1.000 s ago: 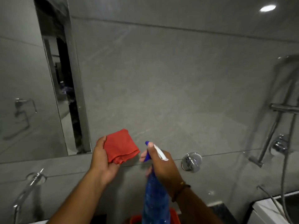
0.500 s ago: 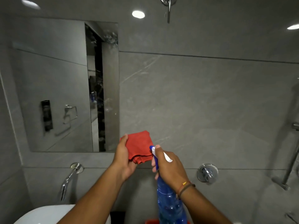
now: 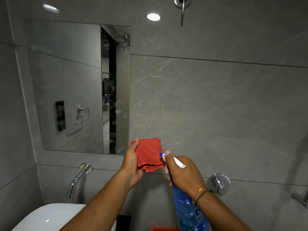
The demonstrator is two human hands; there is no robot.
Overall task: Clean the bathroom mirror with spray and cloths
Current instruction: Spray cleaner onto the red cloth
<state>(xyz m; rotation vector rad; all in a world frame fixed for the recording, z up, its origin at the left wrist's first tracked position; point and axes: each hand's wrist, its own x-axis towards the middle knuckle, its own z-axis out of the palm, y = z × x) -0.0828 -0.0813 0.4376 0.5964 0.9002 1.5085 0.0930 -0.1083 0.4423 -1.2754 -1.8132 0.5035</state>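
Note:
A folded red cloth (image 3: 149, 153) is held up in my left hand (image 3: 132, 164), in front of the grey tiled wall just right of the mirror's lower corner. My right hand (image 3: 182, 172) grips the neck of a blue spray bottle (image 3: 188, 209), a finger on its white trigger, with the blue nozzle touching the cloth's right edge. The bathroom mirror (image 3: 71, 84) hangs on the wall at the left, with spots and smears along its right side.
A chrome spout (image 3: 78, 178) sticks out of the wall above a white basin (image 3: 50, 217) at the lower left. A chrome wall valve (image 3: 218, 181) sits right of my right hand. A red object (image 3: 164, 228) shows at the bottom edge.
My view has swung left and up, so that the whole mirror and the basin come into sight. Both hands keep the cloth and the bottle, with the nozzle closer to the cloth.

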